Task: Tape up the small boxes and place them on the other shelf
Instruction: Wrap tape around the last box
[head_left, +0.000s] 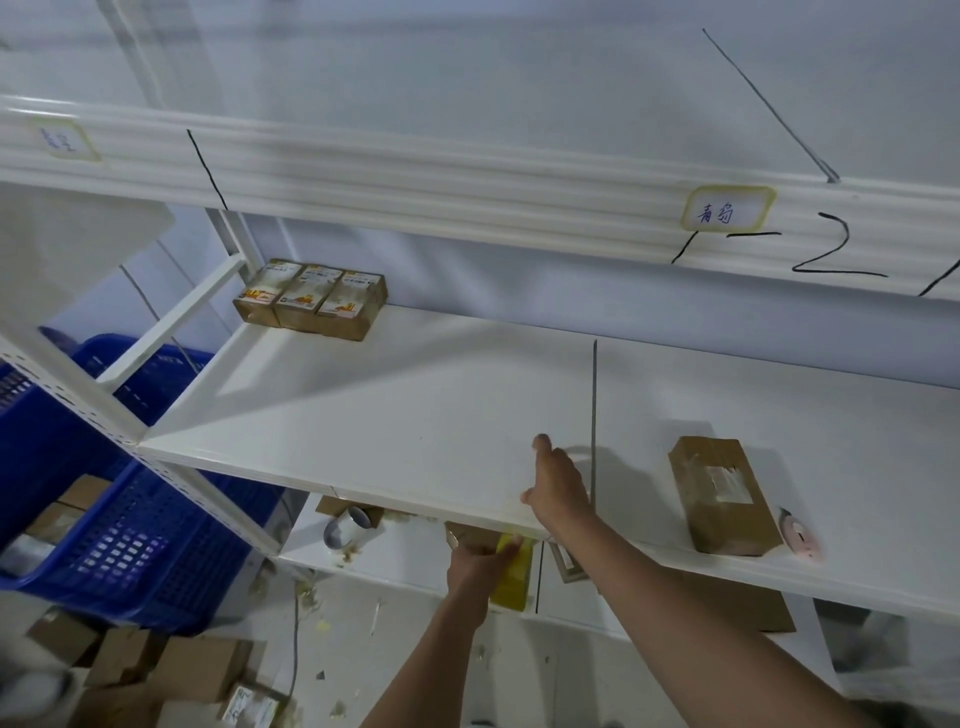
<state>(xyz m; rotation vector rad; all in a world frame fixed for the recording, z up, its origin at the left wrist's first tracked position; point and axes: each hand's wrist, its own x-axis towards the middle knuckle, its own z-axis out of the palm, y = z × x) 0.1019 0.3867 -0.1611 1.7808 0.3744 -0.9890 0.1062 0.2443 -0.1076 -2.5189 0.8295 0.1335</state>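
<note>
**Q:** What sits nearest the camera?

**A:** Two bare forearms rise from the bottom edge. At lower left, brown cardboard boxes (156, 670) lie scattered on a littered floor.

**Q:** What are the hands doing?

**A:** The left hand (480, 564), just below centre, reaches under the middle shelf (415, 415) and curls its fingers round a yellow item (514, 577) next to a brown box edge; what that item is cannot be told. The right hand (558, 486), at centre, rests on the shelf's front edge with the thumb up and the fingers wrapped over the lip, gripping the board.

**Q:** Where are the small boxes?

**A:** One brown taped box (722, 493) lies flat on the middle shelf at right of centre, well apart from the right hand. Just beside it, at the shelf edge, sits a pinkish, blurred object (800, 535). Farther back, at upper left of the same shelf, three printed cartons (311, 299) stand touching in a row.

**Q:** Anything else?

**A:** A tape roll (348, 527) lies on the lower shelf, left of the hands. Blue plastic crates (130, 519) fill the left side. On the upper shelf rail, at upper right, a handwritten label (727, 210) is stuck.
</note>
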